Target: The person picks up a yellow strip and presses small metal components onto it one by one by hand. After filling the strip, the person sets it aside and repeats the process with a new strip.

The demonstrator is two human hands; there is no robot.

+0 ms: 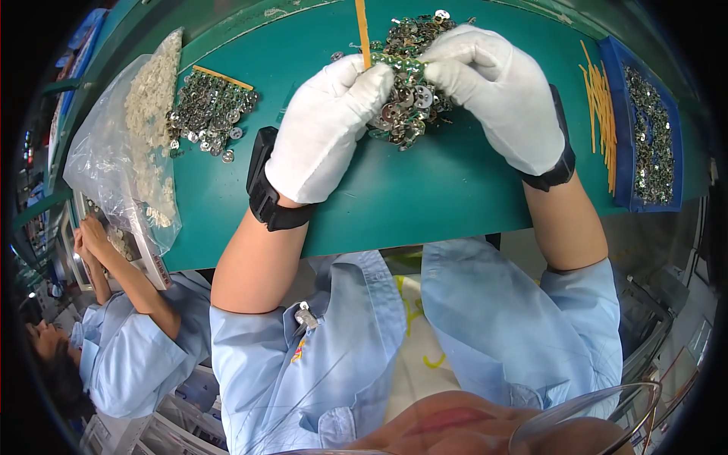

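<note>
My left hand [326, 121], in a white glove, is closed with thumb and forefinger pinched together. Between them sits the lower end of a narrow tan strip [363, 34], which points away from me. My right hand [500, 98], gloved alike, pinches the right end of a short green strip of small parts [400, 64]; its left end meets my left fingertips. Below and behind both hands lies a heap of small metal discs with green pieces [413, 106]. My fingers partly cover this heap.
At left are a second heap of disc parts [205, 114] with a tan strip [222, 77] along it, and a clear plastic bag [98, 155] beside off-white pieces [152, 98]. Right: several tan strips [600, 114] and a blue bin [620, 152] of parts. A co-worker [136, 356] sits at lower left.
</note>
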